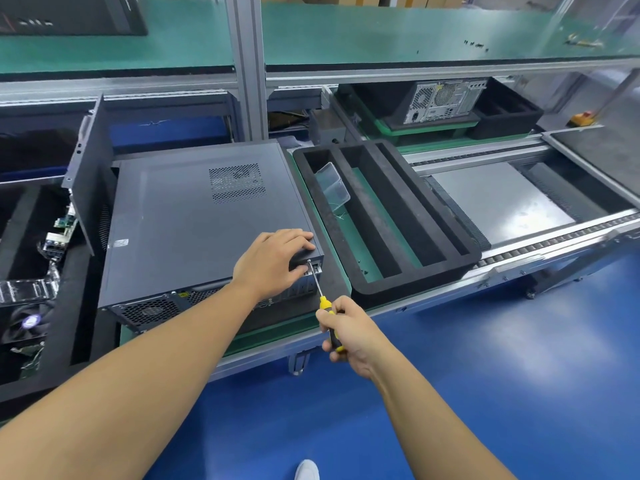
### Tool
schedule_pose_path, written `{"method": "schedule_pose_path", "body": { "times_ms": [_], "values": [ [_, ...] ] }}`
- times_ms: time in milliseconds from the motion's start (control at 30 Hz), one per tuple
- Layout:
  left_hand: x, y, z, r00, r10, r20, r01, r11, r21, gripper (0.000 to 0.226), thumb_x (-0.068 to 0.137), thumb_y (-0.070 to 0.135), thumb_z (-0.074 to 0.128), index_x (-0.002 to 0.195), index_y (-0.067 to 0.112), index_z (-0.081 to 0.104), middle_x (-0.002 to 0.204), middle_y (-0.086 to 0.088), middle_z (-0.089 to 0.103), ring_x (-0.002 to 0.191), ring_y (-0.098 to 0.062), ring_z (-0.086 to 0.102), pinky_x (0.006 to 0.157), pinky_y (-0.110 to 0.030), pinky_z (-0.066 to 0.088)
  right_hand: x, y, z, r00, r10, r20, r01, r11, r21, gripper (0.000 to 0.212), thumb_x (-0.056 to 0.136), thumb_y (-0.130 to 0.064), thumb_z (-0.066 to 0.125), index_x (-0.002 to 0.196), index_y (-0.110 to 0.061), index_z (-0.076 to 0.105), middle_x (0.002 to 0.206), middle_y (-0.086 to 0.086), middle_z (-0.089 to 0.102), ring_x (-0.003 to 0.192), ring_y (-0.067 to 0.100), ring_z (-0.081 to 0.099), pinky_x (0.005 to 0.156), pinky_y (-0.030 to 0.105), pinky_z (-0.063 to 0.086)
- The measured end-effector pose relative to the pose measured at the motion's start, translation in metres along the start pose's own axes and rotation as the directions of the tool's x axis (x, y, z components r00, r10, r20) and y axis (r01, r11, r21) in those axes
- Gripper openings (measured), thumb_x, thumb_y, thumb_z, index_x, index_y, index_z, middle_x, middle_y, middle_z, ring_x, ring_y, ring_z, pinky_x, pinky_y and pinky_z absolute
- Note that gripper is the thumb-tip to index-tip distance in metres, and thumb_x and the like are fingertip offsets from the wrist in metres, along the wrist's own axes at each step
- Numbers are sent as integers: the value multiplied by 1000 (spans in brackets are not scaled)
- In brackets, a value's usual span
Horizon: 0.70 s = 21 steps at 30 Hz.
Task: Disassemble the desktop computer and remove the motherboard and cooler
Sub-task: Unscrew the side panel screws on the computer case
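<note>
Unscrewing the side panel looks to be the step in hand. The desktop computer (194,216) lies on its side on the green-matted line, cover on, so the motherboard and cooler inside are hidden. The left hand (277,261) rests flat on the panel's near right corner, fingers spread and gripping nothing. The right hand (349,336) is curled round the yellow-and-black handle of a screwdriver (323,302), whose tip meets a screw (309,261) at the case's rear edge. Next, I judge, the tip must sit square in the screw head while the left hand steadies the case. A black foam tray (415,277) beside it holds a clear plastic box (332,185), a likely place for loose screws.
</note>
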<state>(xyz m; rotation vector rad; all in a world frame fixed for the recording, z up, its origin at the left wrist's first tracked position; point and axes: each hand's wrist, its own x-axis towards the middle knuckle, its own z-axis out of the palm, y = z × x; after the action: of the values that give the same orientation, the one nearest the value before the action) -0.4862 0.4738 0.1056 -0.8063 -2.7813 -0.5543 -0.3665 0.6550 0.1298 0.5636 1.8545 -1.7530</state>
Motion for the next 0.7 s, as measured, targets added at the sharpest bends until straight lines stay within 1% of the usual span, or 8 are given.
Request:
{"method": "schedule_pose_path", "body": {
  "times_ms": [100, 233, 333, 433, 500, 567, 633, 700],
  "values": [
    [0, 1, 0, 1000, 0, 3, 0, 1000, 5, 37, 86, 35, 70, 121, 36, 58, 142, 19, 51, 134, -6, 44, 102, -33, 38, 1, -2, 1, 998, 52, 38, -54, 997, 55, 20, 100, -29, 57, 95, -13, 46, 82, 7, 53, 50, 12, 43, 42, 24, 29],
    [0, 0, -1, 1000, 0, 4, 0, 1000, 8, 37, 86, 35, 69, 121, 36, 57, 142, 20, 51, 134, -5, 44, 103, -33, 38, -2, -2, -2, 986, 132, 101, -146, 979, 142, 31, 102, -23, 41, 100, 0, 62, 82, 13, 68, 53, 14, 50, 47, 26, 36],
    [0, 1, -2, 1000, -4, -1, 4, 1000, -1, 36, 86, 35, 69, 120, 36, 58, 141, 19, 51, 133, -6, 44, 102, -33, 37, -5, -1, -4, 994, 64, 88, -77, 985, 153, 26, 104, -16, 43, 94, -1, 61, 82, 13, 67, 56, 16, 54, 50, 28, 45],
    [0, 2, -2, 1000, -10, 1, 10, 1000, -7, 35, 85, 34, 70, 119, 35, 59, 141, 19, 52, 133, -7, 45, 102, -34, 37, -6, -4, -6, 999, -17, 47, 11, 993, 118, 13, 101, -16, 56, 93, -9, 47, 86, 13, 58, 61, 20, 60, 52, 31, 51],
    [0, 2, -2, 1000, -11, 2, 11, 1000, -11, 35, 85, 34, 70, 119, 34, 59, 140, 19, 52, 133, -7, 45, 102, -34, 37, -6, -6, -7, 1000, -27, 14, 26, 996, 81, 19, 97, -12, 58, 94, -14, 39, 85, 10, 54, 54, 19, 56, 45, 28, 44],
    [0, 2, -2, 1000, -8, 3, 8, 1000, -6, 35, 85, 34, 69, 119, 35, 59, 140, 19, 52, 133, -6, 45, 101, -34, 37, -5, -10, -5, 1000, -12, 20, 10, 998, 67, 22, 95, -10, 57, 94, -16, 36, 77, 5, 49, 45, 12, 38, 38, 23, 28],
    [0, 2, -2, 1000, -6, 2, 6, 1000, -5, 35, 86, 35, 69, 119, 35, 58, 140, 19, 52, 133, -6, 45, 102, -34, 38, -4, -13, -4, 999, 22, 31, -24, 997, 72, 17, 96, -18, 56, 96, -14, 40, 71, 1, 46, 45, 10, 27, 39, 23, 19],
    [-1, 2, -2, 1000, -4, 0, 4, 1000, -5, 35, 86, 35, 69, 119, 35, 58, 140, 18, 52, 133, -6, 45, 102, -34, 37, -4, -14, -5, 995, 90, 35, -93, 989, 116, 17, 97, -26, 46, 96, -10, 52, 67, 1, 48, 46, 11, 30, 41, 24, 18]
  ]
}}
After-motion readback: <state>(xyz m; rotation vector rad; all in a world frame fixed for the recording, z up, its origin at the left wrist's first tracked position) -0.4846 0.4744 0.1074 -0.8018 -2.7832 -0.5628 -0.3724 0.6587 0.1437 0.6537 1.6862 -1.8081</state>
